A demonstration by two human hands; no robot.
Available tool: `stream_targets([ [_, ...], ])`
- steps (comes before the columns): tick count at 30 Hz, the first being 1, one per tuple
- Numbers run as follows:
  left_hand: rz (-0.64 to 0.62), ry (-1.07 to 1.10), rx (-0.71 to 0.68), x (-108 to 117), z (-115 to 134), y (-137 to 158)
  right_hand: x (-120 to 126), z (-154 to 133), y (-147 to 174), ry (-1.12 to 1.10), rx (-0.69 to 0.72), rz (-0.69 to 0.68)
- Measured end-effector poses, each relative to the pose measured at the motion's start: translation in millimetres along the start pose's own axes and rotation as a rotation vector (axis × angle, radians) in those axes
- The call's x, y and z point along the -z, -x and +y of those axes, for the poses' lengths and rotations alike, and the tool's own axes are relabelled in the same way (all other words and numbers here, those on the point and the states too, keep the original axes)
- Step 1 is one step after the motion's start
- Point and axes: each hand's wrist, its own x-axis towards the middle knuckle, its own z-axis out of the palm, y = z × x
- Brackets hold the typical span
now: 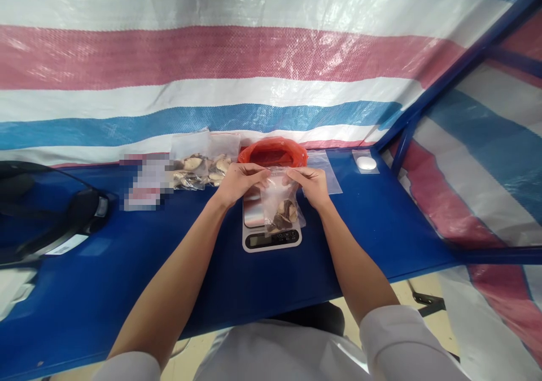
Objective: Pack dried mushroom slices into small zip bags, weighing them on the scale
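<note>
Both hands pinch the top edge of a clear zip bag (275, 192) with dried mushroom slices (285, 214) at its bottom. My left hand (241, 183) grips the left end of the bag's mouth, and my right hand (311, 184) the right end; both are closed. The bag hangs over a white kitchen scale (249, 244) and covers part of its metal plate and buttons. Whether the bag touches the scale I cannot tell. Just behind the hands stands an open red plastic bag (275, 150).
Filled zip bags of mushroom slices (190, 163) lie at the back left, near a blurred packet (146, 183). Flat clear bags (326, 172) lie right of the red bag. A small bag with a white round object (366, 163) is farther right. Black headgear (84, 211) rests at left on the blue table (359, 228).
</note>
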Motion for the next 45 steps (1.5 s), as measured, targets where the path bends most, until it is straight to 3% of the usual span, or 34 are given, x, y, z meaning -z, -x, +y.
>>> stream_targets([
  [10,0.023,-0.019,-0.053,-6.9,-1.6,-0.1,1.6,3.8,-1.0,-0.052,-0.104,0.001],
  [33,0.095,0.09,0.042,-6.6,-0.4,14.1,1.7,5.9,-3.3,-0.06,-0.134,0.04],
  [41,0.245,0.098,-0.051,2.1,15.7,24.2,-3.7,-6.4,13.2,-0.097,-0.188,-0.162],
  [45,0.276,-0.033,-0.113,13.5,28.6,31.0,-17.3,-13.0,11.5,0.003,-0.112,-0.169],
])
